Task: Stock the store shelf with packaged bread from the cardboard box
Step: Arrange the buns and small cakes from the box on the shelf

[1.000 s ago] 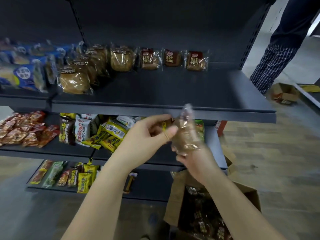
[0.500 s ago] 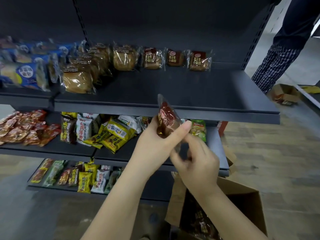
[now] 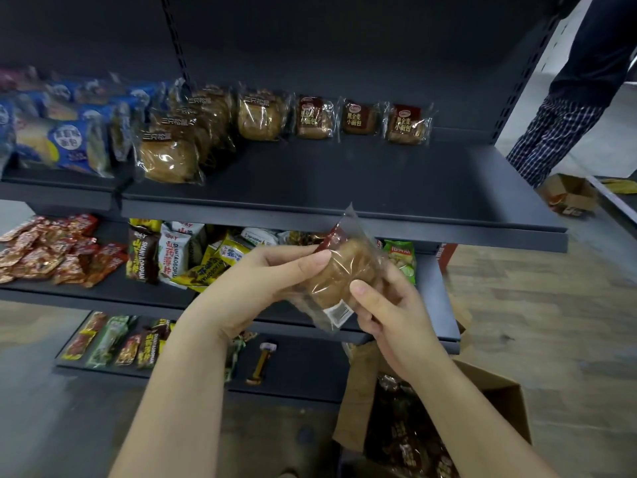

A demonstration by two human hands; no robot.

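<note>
You hold the clear plastic packet of brown bread with the dark red label (image 3: 341, 270) in mid-air, in front of the lower shelves and above the open brown cardboard box (image 3: 496, 408). Your left hand (image 3: 262, 281) has a closed grip on the packet's upper left side. Your right hand (image 3: 389, 312) pinches the lower right corner, with the thumb pressed on the film.

The film looks slick, so if you release one hand before the other has a firm hold, the packet may slide out and drop into the box or onto the floor. Squeeze harder to prevent that and you risk flattening the soft bread.

The packet's top seam shows against the front lip of the dark grey metal top shelf (image 3: 344, 181), and lifting straight up could snag it there. At the back, the three small dark-labelled bread packets (image 3: 356, 117) stand leaning on the panel, so a hard push inward could topple them. The packet is also tilted and may land with its label facing the wrong way.
</note>
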